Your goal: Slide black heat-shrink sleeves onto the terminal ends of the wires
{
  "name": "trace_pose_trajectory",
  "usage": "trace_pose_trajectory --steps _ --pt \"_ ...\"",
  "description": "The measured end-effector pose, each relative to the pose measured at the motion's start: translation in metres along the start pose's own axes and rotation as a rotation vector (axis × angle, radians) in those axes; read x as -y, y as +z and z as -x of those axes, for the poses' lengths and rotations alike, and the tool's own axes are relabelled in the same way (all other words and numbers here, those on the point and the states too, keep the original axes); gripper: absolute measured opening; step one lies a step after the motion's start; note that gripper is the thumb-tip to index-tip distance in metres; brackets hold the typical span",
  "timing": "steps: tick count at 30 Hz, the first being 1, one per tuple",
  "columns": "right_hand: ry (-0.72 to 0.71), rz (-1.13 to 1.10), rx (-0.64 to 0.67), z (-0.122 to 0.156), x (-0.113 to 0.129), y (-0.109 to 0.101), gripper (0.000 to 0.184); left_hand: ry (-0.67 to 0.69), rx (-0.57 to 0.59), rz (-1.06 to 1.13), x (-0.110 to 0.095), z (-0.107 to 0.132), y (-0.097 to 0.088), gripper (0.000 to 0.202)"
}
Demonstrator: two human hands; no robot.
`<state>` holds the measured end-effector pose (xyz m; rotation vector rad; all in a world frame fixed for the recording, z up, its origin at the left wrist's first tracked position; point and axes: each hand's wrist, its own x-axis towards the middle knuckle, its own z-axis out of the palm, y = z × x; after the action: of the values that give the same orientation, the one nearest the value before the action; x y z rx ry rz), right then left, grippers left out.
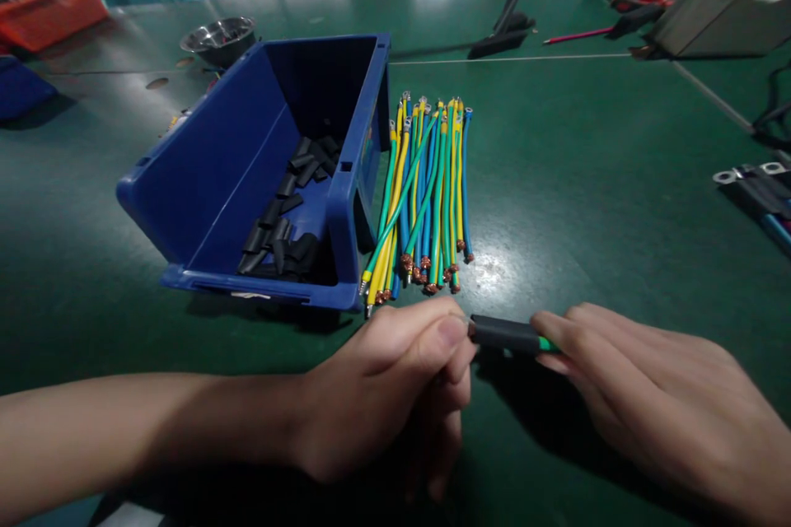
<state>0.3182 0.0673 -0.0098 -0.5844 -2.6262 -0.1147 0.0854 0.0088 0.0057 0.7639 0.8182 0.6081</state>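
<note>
Between my hands is a green cable (pixel 546 344) with a black heat-shrink tube (pixel 505 335) around it. My right hand (pixel 648 395) pinches the cable just right of the tube. At the tube's left end, my left hand (pixel 401 370) is closed, thumb against the curled fingers, on the cable's end. A bit of copper colour shows there; the rest of that end is hidden. Beyond my hands lies a bundle of blue and yellow-green cables (pixel 440 189), with metal lugs at the far ends and mostly bare copper strands at the near ends.
Left of the bundle, a blue bin (pixel 364 132) holds several short black tube pieces (pixel 281 218). A metal bowl (pixel 219 41) stands behind it. An orange crate (pixel 55 12) is at far left, a cardboard box (pixel 723 12) at back right, and lugged dark cables (pixel 763 185) lie at right.
</note>
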Motion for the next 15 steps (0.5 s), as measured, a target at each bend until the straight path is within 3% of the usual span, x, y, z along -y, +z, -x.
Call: trace_pose_trajectory --steps 6,11,15 --pt "0.007 -0.116 -0.009 -0.002 0.004 -0.002 0.027 0.002 0.012 -0.044 -0.003 0.003 0.000 0.049" --pt "0.027 -0.025 -0.030 0.010 0.003 -0.005 0.023 0.021 0.001 -0.014 0.000 -0.002 -0.001 0.050" --pt "0.112 -0.137 0.076 0.024 0.000 -0.002 0.048 -0.016 -0.044 -0.049 -0.002 -0.006 -0.003 0.045"
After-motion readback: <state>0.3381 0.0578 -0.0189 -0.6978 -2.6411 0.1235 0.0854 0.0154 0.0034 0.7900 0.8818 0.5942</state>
